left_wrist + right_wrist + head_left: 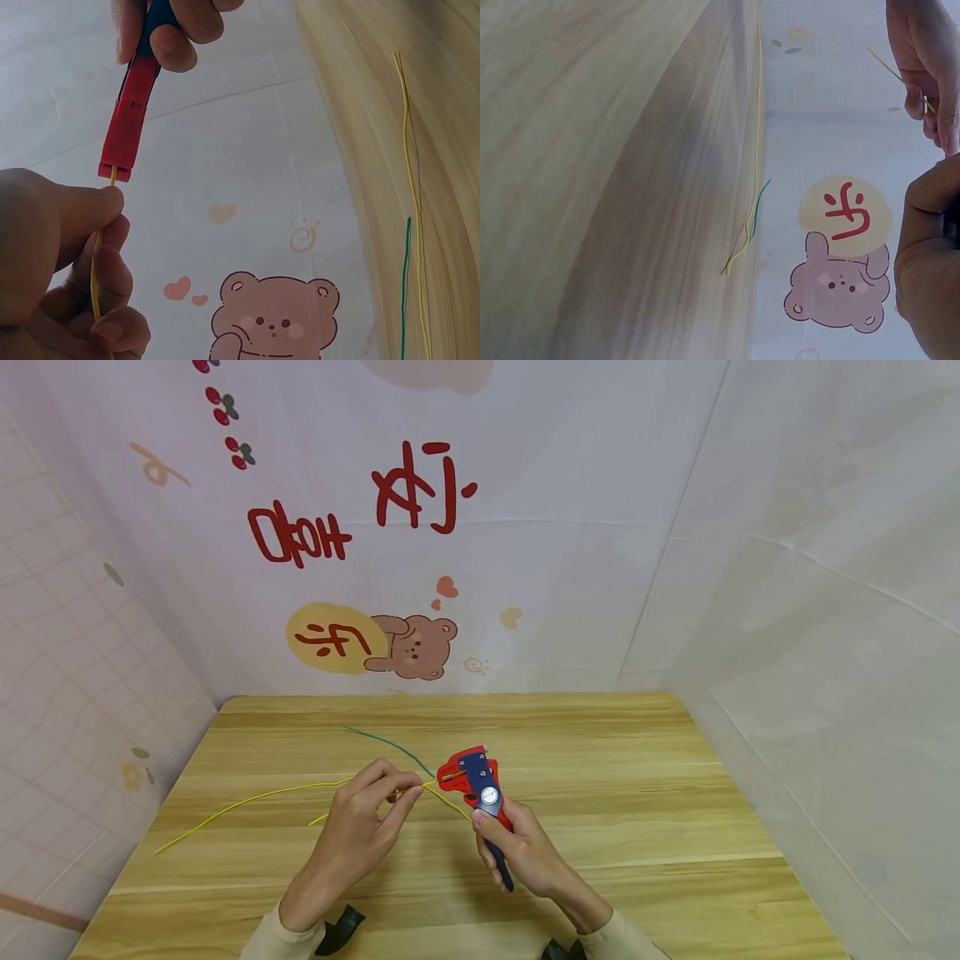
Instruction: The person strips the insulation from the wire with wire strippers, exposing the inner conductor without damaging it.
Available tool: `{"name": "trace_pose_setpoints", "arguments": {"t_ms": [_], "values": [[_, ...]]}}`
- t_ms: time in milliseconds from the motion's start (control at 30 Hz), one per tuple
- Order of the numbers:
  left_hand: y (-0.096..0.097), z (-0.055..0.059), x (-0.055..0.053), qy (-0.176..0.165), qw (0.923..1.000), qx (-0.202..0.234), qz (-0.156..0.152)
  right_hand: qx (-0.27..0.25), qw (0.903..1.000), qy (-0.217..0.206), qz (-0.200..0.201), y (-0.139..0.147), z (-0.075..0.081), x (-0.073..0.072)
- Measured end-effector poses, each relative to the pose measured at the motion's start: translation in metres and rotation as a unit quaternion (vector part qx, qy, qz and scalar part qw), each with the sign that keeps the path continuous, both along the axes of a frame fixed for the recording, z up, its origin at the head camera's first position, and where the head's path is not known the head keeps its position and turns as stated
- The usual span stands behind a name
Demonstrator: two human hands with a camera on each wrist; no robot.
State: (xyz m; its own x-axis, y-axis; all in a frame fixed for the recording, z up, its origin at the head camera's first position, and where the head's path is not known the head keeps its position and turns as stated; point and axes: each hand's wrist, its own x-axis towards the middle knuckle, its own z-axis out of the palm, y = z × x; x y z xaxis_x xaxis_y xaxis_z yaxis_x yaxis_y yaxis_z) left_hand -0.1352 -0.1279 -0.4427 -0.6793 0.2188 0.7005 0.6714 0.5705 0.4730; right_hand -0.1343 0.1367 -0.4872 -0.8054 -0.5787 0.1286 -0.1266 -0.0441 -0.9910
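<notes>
In the head view my right hand [528, 852] grips a red and dark blue wire stripper [476, 774] by its handles, its head tilted up to the left. My left hand [360, 814] pinches a yellow wire [430, 784] between thumb and fingertips, close to the tool. In the left wrist view, one end of that wire enters the stripper's red nose [124, 142], and the rest runs down across the curled fingers. The wire's free tail [885, 64] sticks out past the left hand in the right wrist view. The wire's tip is hidden inside the tool.
Beyond the hands, loose yellow wire [255, 795] stretches across the wooden table [637, 760], from the left side to behind the stripper. A shorter green wire [390, 742] lies near it. Printed cloth walls [555, 610] stand at the table's back and sides.
</notes>
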Motion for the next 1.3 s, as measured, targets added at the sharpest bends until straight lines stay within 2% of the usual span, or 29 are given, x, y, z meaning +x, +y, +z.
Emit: {"name": "trace_pose_setpoints", "arguments": {"t_ms": [267,1300], "values": [[-0.0005,-0.0003,-0.0004,-0.006,1.0,-0.001,0.002,0.002,1.0,0.0,-0.004,-0.0002,0.0008,0.0005],[-0.0022,-0.0002,-0.0024,0.014,0.9999,0.005,-0.009,-0.006,1.0,-0.007,-0.003,0.0001,0.003,-0.0002]]}}
